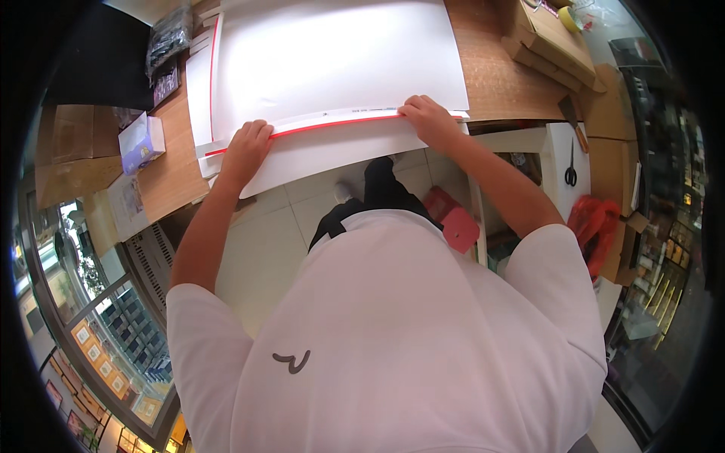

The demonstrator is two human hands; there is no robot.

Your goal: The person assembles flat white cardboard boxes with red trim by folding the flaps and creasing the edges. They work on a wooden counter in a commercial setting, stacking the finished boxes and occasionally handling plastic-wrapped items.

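Left fingers (261, 129), right fingers (412, 106) on red-edged sheet (340, 64) (scissors (571, 174) at right)

Has a brown wooden desk (483, 75) up front, pale floor tiles (260, 253) below, a grey-framed window (128, 340) at lower left, warm light (127, 439) near the bottom, and dark glass (672, 362) along the right.

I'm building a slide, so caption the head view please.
Left hand and right hand, spread apart, touch the red strip edging a white sheet on a wooden table.

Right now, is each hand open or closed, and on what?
Left hand: closed, apparently holding the red edge of the white sheet.
Right hand: closed, apparently on that edge too.
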